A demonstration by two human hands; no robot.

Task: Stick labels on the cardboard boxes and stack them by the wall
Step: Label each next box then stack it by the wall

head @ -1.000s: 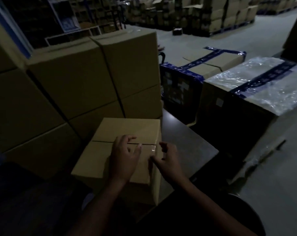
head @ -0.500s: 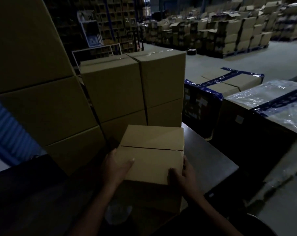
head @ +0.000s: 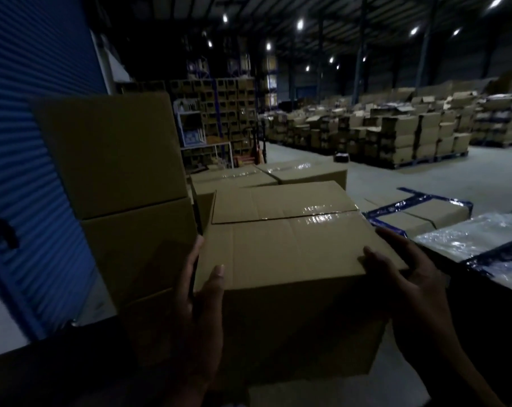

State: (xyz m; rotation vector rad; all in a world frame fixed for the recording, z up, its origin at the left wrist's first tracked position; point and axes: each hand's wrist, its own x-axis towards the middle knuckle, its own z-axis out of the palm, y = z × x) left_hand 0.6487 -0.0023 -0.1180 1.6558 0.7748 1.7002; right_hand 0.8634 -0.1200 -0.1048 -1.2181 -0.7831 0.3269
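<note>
Warehouse behind, box [head: 281, 248] now higher between both hands.

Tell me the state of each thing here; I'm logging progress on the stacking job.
held box: taped shut, gripped at both sides, no label visible.
left hand: grips the box's left side.
right hand: grips its right corner.
stack by the shutter: closed boxes, one atop another.
blue-taped boxes: sealed.
roller shutter: down.
</note>
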